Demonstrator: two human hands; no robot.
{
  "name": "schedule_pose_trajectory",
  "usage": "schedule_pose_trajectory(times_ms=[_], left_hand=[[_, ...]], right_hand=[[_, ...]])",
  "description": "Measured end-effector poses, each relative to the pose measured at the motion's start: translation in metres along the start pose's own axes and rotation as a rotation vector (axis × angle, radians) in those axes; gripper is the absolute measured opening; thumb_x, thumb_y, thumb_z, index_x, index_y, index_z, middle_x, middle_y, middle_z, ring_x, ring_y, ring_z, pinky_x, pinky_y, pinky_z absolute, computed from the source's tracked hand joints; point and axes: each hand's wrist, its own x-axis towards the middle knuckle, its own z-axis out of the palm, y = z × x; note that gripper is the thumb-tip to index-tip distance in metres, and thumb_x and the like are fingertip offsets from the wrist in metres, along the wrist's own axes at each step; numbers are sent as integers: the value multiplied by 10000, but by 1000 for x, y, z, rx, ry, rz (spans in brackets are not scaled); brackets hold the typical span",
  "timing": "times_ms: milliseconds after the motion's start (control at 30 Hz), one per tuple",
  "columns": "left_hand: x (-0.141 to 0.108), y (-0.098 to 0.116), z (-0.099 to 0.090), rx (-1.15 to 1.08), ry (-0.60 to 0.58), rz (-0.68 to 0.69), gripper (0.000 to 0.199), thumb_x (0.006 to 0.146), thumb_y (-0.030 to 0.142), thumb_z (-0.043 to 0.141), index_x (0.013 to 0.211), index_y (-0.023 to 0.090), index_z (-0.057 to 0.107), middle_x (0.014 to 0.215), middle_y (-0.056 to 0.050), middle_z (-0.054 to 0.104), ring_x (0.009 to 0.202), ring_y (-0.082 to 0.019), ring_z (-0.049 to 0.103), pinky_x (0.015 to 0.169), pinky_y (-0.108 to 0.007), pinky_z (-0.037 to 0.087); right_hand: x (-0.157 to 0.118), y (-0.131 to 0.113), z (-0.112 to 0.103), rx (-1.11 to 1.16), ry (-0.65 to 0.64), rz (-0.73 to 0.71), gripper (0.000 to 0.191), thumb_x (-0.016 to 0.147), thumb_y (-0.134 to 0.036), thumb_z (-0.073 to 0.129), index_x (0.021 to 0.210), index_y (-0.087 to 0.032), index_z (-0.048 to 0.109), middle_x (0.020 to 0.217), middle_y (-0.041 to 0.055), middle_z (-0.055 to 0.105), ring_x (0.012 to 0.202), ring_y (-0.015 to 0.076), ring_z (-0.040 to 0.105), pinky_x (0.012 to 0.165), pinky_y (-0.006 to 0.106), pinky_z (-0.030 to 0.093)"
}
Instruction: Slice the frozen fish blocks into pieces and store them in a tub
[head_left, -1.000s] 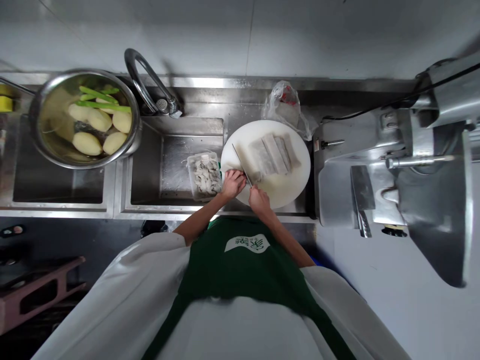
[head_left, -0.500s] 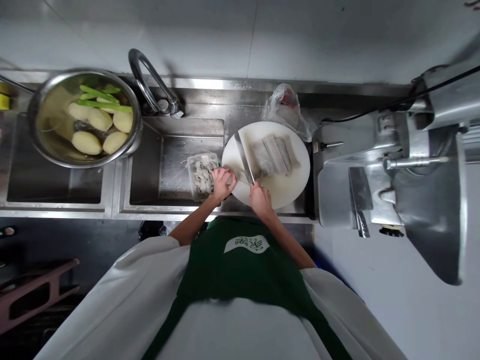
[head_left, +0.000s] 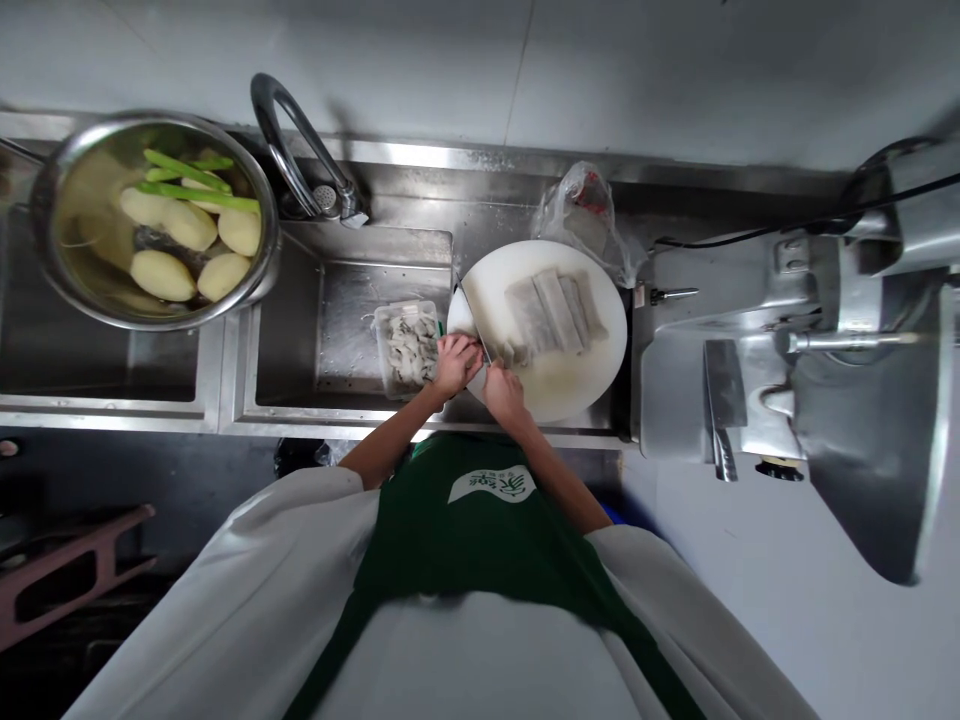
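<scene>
My right hand (head_left: 505, 390) is wrapped round the handle of a kitchen knife (head_left: 474, 318), whose thin blade points away from me over the left part of a round white cutting board (head_left: 555, 395). Close beside the blade, my left hand (head_left: 459, 364) has its fingers curled down at the board's left edge. What lies under those fingers is hidden. Several flat, pale grey slabs of food (head_left: 556, 308) lie side by side on the board, with small cut pieces (head_left: 514, 352) near the knife. Left of my left hand, a clear plastic container (head_left: 381, 345) holds pale grey pieces (head_left: 409, 350).
A steel pot (head_left: 46, 240) with peeled potatoes (head_left: 163, 276) and green stalks stands left of the faucet (head_left: 300, 140). Behind the board is a plastic bag (head_left: 581, 215). A cleaver (head_left: 724, 385) lies on the slicing machine (head_left: 675, 360) at right. The sink (head_left: 352, 375) is under the container.
The knife has shifted left across the board and its blade now shows nearly edge-on. My right hand has moved closer to my left hand. The whole view has tilted slightly.
</scene>
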Motion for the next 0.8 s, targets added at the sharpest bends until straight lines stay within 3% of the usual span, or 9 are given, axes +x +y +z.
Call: schedule_pose_trajectory(times_ms=[133, 200, 267, 367, 433, 500, 600, 800], left_hand=[[1, 4, -7, -68, 26, 1, 125, 944, 319, 684, 967, 234, 773, 1150, -106, 713, 1229, -330, 545, 1070, -534, 374], [-2, 6, -15, -112, 93, 6, 126, 929, 344, 708, 939, 237, 772, 1141, -101, 705, 1226, -322, 549, 1081, -526, 383], [-7, 5, -24, -168, 239, -20, 148, 935, 362, 695, 909, 232, 758, 1118, -102, 685, 1179, -296, 572, 1082, -504, 404], [-15, 0, -32, -246, 528, -165, 249, 966, 431, 643, 863, 213, 703, 1034, -108, 627, 1106, -272, 579, 1067, -482, 437], [-18, -3, -31, -270, 632, -249, 312, 977, 488, 617, 849, 208, 674, 994, -111, 592, 1090, -273, 564, 1059, -483, 446], [-19, -6, -23, -274, 615, -253, 332, 979, 509, 602, 856, 209, 673, 998, -116, 585, 1079, -275, 558, 1053, -495, 454], [-16, -8, -6, -270, 494, -182, 303, 977, 490, 602, 884, 216, 691, 1062, -120, 594, 1098, -277, 568, 1042, -514, 475], [-9, -16, 13, -345, 394, -115, 233, 982, 445, 620, 919, 231, 688, 1106, -127, 581, 1133, -285, 573, 1018, -500, 505]], right_hand=[[3, 7, -9, -27, 12, 13, 305, 1101, -199, 358, 1252, -93, 600, 1122, 186, 755, 1082, 282, 738, 923, 340, 533], [0, 9, -17, -26, 17, -5, 309, 1099, -220, 366, 1238, -102, 615, 1131, 195, 754, 1095, 300, 733, 929, 353, 532], [-6, 8, -23, -32, 31, 5, 322, 1099, -239, 365, 1248, -104, 617, 1127, 199, 754, 1089, 308, 732, 931, 362, 531], [-17, -1, -25, -44, 74, 42, 371, 1107, -242, 315, 1319, -96, 582, 1081, 195, 762, 1028, 300, 745, 910, 364, 533], [-22, -10, -20, -48, 91, 28, 377, 1111, -244, 304, 1343, -102, 567, 1060, 185, 763, 1002, 289, 751, 901, 356, 530], [-23, -19, -13, -49, 83, -8, 366, 1111, -242, 317, 1353, -110, 558, 1062, 173, 764, 1002, 282, 753, 894, 345, 528], [-18, -28, -2, -60, 49, -25, 367, 1096, -202, 335, 1387, -99, 533, 1080, 170, 766, 1015, 275, 752, 888, 335, 533], [-7, -29, 3, -58, 27, 1, 364, 1071, -134, 378, 1392, -71, 537, 1138, 192, 757, 1079, 274, 743, 928, 333, 531]])
